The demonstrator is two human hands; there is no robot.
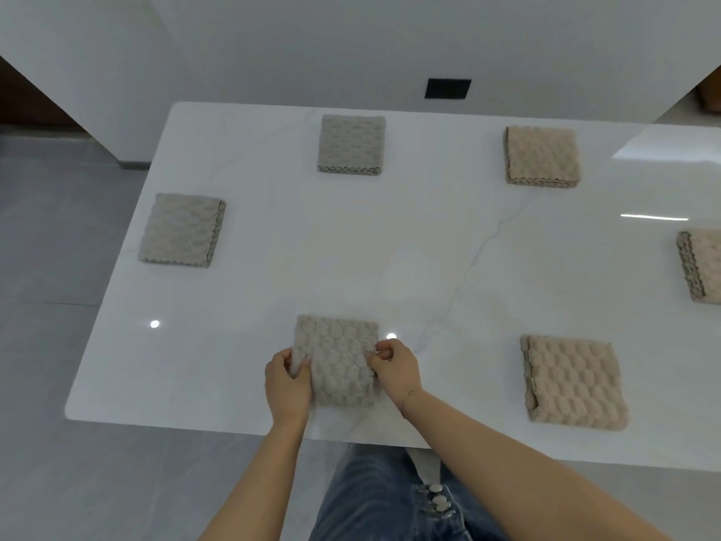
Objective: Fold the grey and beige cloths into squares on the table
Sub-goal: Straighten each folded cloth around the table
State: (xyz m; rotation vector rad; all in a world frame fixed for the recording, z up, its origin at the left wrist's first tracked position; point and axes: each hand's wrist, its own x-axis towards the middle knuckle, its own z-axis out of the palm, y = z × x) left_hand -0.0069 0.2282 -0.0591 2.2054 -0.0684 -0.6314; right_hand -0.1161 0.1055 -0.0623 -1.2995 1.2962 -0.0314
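A folded grey cloth (pixel 338 357) lies near the front edge of the white table (pixel 409 247). My left hand (pixel 286 384) grips its left edge, fingers curled around it. My right hand (pixel 394 369) pinches its right edge. Two more folded grey squares lie at the left (pixel 181 229) and at the far middle (pixel 352 144). Folded beige squares sit at the far right (pixel 542 156), the right edge (pixel 702 265) and the front right (pixel 573 382).
The table's front edge runs just below my hands, with my jeans (pixel 390 497) and grey floor (pixel 58 345) beyond it. A white wall with a black plate (pixel 448 88) stands behind the table.
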